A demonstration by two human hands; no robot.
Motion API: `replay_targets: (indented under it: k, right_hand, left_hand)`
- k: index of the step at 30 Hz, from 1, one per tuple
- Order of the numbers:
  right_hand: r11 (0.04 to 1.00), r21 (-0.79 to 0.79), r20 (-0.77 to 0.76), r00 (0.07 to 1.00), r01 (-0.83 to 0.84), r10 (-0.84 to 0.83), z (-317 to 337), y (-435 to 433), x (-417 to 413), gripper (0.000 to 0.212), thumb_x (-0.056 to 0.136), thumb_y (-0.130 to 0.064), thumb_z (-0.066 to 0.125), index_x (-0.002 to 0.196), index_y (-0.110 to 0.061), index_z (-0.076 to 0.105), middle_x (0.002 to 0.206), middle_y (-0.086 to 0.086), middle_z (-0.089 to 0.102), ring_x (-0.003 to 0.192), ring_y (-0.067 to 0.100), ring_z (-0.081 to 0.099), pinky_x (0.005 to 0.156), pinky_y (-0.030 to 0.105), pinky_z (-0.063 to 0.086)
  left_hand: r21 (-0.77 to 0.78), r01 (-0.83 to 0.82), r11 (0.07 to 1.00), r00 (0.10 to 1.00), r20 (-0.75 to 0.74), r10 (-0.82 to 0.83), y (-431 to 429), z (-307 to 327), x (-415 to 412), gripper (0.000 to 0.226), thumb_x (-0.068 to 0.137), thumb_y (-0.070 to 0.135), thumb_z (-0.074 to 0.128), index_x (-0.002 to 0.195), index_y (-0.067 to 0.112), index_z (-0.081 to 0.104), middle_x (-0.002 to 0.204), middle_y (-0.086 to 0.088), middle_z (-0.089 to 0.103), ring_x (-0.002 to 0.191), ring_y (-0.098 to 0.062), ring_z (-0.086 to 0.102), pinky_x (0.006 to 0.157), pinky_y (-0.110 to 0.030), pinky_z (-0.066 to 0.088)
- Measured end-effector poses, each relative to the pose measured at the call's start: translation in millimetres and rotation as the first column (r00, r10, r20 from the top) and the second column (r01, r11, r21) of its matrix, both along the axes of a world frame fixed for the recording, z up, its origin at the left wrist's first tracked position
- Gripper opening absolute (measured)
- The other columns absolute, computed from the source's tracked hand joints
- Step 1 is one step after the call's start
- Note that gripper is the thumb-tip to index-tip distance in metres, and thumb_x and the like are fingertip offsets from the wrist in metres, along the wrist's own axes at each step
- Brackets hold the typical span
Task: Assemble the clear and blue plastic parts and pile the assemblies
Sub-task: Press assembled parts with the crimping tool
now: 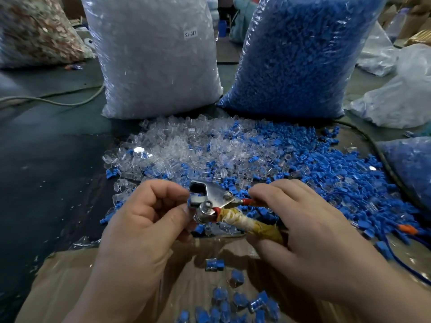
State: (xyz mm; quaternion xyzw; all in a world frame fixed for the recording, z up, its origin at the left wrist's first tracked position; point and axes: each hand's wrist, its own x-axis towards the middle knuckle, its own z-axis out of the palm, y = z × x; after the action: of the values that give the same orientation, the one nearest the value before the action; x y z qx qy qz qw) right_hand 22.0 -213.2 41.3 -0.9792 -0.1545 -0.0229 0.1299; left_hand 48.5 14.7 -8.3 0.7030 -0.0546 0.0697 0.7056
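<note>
A metal crimp tool with a tape-wrapped handle is held over the table. My right hand grips that handle. My left hand has its fingers curled at the tool's jaw, pinching a small blue part there; the part is mostly hidden. Behind the tool lies a heap of loose clear parts and loose blue parts. Several finished clear-and-blue assemblies lie in a pile on brown cardboard near me.
A big bag of clear parts and a big bag of blue parts stand at the back. More plastic bags sit at right. A grey cable crosses the dark table at left, a dark cable at right.
</note>
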Motion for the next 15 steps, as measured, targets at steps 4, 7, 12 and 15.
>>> replay_targets:
  k: [4, 7, 12, 15]
  right_hand:
    - [1.0, 0.008, 0.002, 1.0, -0.003, 0.003, -1.1, -1.6, 0.0, 0.058, 0.076, -0.068, 0.036, 0.13, -0.052, 0.023, 0.117, -0.031, 0.036, 0.109, -0.004, 0.034, 0.082, 0.011, 0.031]
    - [1.0, 0.006, -0.013, 1.0, -0.014, 0.014, -1.7, -2.8, 1.3, 0.059, 0.075, -0.071, 0.031, 0.131, -0.054, 0.02, 0.12, -0.032, 0.034, 0.113, -0.004, 0.032, 0.087, 0.015, 0.032]
    - [0.999, -0.032, -0.021, 0.999, -0.028, 0.028, -0.4, -1.4, 1.3, 0.058, 0.074, -0.073, 0.025, 0.129, -0.053, 0.028, 0.113, -0.03, 0.043, 0.106, -0.001, 0.04, 0.092, 0.02, 0.035]
    - [0.999, -0.03, -0.013, 1.0, -0.015, 0.014, 2.1, 1.2, 1.9, 0.055, 0.073, -0.07, 0.028, 0.122, -0.048, 0.043, 0.1, -0.029, 0.049, 0.095, -0.002, 0.045, 0.086, 0.018, 0.036]
  left_hand:
    - [0.024, 0.019, 1.0, 1.0, 0.023, -0.019, -1.0, 4.4, -3.5, 0.019, 0.08, 0.024, 0.079, 0.09, 0.038, 0.073, 0.078, 0.0, 0.073, 0.061, -0.013, 0.069, 0.051, -0.02, 0.054]
    - [0.043, 0.02, 0.999, 0.999, 0.025, -0.021, -2.0, 7.8, -6.5, 0.019, 0.074, 0.026, 0.071, 0.087, 0.038, 0.072, 0.079, -0.001, 0.073, 0.062, -0.015, 0.07, 0.052, -0.02, 0.054]
    - [0.064, 0.034, 0.997, 0.999, 0.03, -0.036, -5.7, 15.8, -10.7, 0.018, 0.071, 0.029, 0.069, 0.087, 0.037, 0.072, 0.079, -0.003, 0.072, 0.062, -0.016, 0.07, 0.053, -0.02, 0.056]
    - [0.054, 0.037, 0.998, 0.999, 0.011, -0.038, -4.9, 16.7, -11.6, 0.019, 0.071, 0.026, 0.067, 0.086, 0.036, 0.073, 0.079, -0.004, 0.073, 0.063, -0.017, 0.07, 0.055, -0.021, 0.057]
